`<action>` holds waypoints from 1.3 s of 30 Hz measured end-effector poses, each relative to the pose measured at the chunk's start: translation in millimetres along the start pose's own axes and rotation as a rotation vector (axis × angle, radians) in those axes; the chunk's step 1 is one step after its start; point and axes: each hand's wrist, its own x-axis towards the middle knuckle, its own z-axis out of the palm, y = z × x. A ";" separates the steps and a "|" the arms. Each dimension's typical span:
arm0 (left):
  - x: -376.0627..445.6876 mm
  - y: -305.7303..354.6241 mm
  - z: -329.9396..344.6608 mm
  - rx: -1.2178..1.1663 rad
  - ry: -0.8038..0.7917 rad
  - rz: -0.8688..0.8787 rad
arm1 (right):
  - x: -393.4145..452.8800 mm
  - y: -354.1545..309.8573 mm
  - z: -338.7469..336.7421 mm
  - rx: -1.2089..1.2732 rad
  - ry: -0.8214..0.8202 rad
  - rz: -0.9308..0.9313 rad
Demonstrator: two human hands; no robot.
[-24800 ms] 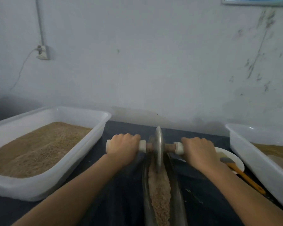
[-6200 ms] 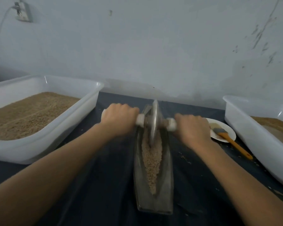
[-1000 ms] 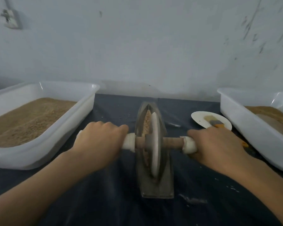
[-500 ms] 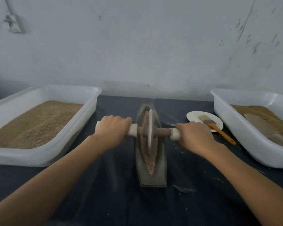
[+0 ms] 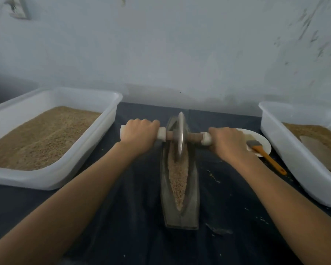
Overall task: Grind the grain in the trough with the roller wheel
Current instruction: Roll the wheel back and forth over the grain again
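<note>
1. Grain (image 5: 177,178) lies in a tapering strip along the trough (image 5: 180,217), which sits on the dark surface (image 5: 122,226) between the two forearms, its long axis running straight away from the person.
2. The roller wheel (image 5: 180,136) stands upright in the far half of the trough, edge down in the grain, and its axle crosses the trough at right angles.
3. Left hand (image 5: 139,136): fingers wrapped over the white grip on its side of the axle, just beside the trough wall.
4. Right hand (image 5: 227,143): curled round the matching white grip on the other side, about level with the left.
5. So the wheel sits midway between the hands, neither one nearer, and most of the visible grain lies on the near side of them, back towards the body.
6. The call here: the next stroke looks like a pull straight back along the trough, both hands moving evenly so the wheel stays upright and does not climb a wall.
7. Outward from the left hand sits a white tub (image 5: 96,150) heaped with grain; outward from the right hand, a small plate (image 5: 264,142) carries a brush (image 5: 264,155) with an orange handle, and beyond it stands a second tub (image 5: 287,159).
8. A few crumbs dot the surface near the right forearm, so some spill is a risk.
</note>
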 end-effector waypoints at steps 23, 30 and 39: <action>-21.6 1.2 -25.8 -0.036 -0.081 0.054 | -38.7 2.3 -12.0 0.068 -0.159 -0.013; -112.8 10.2 -71.6 -0.083 0.069 0.250 | -122.7 -5.0 -48.8 0.045 -0.313 0.002; -9.8 3.0 -15.1 0.032 -0.018 0.020 | -20.6 -1.1 1.0 0.081 -0.026 0.054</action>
